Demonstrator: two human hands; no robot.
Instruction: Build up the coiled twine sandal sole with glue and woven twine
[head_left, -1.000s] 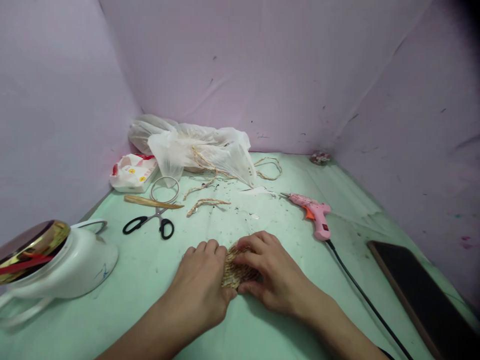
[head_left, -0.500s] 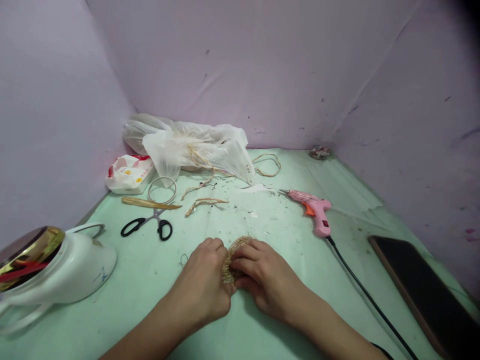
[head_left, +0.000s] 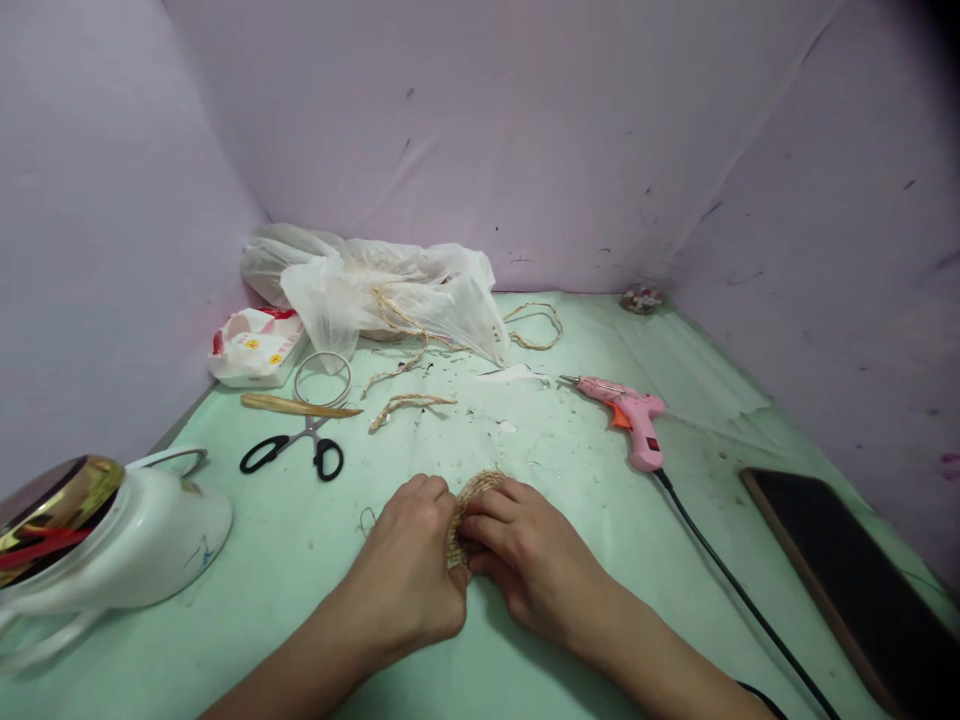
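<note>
A round piece of coiled straw rope [head_left: 478, 487] is gripped between both hands near the front of the table, its lower part hidden by fingers. My left hand [head_left: 420, 555] is closed around its left edge, thumb toward me. On the other side, my right hand [head_left: 517, 545] pinches it, with the fingertips curled over its face. Beyond the hands lie short pieces of braided straw rope [head_left: 409, 402]. The pink glue gun [head_left: 634, 410] rests on its side to the right, nozzle pointing left.
Black-handled scissors [head_left: 307, 440], a pointed wooden stick [head_left: 296, 405] and a thin ring [head_left: 322, 380] lie at left. Behind them are a white packet [head_left: 259, 350] and a plastic bag [head_left: 397, 290]. A white pot-like container [head_left: 172, 530] lies at far left; a phone [head_left: 847, 580] is at right.
My left hand has turned slightly on the coiled rope piece, its thumb shifting a little to the right. The camera view has shifted slightly; both hands keep their hold.
</note>
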